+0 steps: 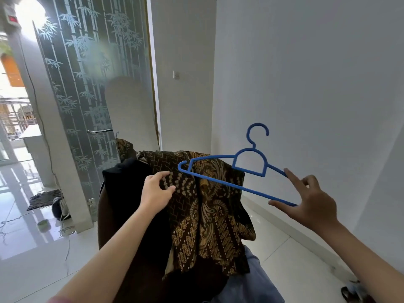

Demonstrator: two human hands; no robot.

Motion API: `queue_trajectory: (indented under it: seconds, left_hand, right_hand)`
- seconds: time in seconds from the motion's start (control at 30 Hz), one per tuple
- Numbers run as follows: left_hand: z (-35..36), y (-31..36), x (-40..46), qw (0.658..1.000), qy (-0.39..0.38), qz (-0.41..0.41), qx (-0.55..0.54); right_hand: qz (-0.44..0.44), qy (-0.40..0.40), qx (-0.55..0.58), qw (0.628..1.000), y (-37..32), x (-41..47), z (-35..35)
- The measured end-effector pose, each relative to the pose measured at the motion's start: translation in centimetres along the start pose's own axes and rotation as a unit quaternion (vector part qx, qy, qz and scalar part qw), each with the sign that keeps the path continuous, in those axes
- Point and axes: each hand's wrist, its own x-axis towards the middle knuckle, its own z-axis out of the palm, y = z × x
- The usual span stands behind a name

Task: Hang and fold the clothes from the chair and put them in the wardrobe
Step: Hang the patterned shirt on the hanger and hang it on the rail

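Our left hand (156,191) pinches the batik shirt (209,211) between thumb and fingers, lifting it off the chair (102,217). Beside it, our right hand (312,200) clamps the blue hanger (240,169) between spread fingers, ready to thread in.

A frosted glass door (87,95) with a bamboo pattern stands at the left, and everything else is placed from it. A metal handle bar (99,131) crosses the door low down. To its right, on the white wall (306,73), sits a small light switch (176,74). At the door's foot, on the glossy tiled floor (32,248), lies a dark mat (43,199), with a roll of green tape (43,224) just in front and loose cables (13,224) trailing to the left. Far to the right, by the wall's base, lies a sandal (354,291).
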Motion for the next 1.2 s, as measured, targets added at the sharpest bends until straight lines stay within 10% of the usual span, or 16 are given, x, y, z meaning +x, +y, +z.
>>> queue_trajectory:
  seconds: [0.47,1.2]
  left_hand:
    - [5.0,-1.7,3.6,0.988,0.131,-0.074,-0.014]
    - [3.8,-6.9,-10.7,0.984,-0.022,-0.034,0.174]
  right_hand:
    - [0.032,-0.039,0.021,0.999,0.3,0.1,3.5]
    - [-0.023,-0.096,0.145,0.984,-2.0,4.8,7.8]
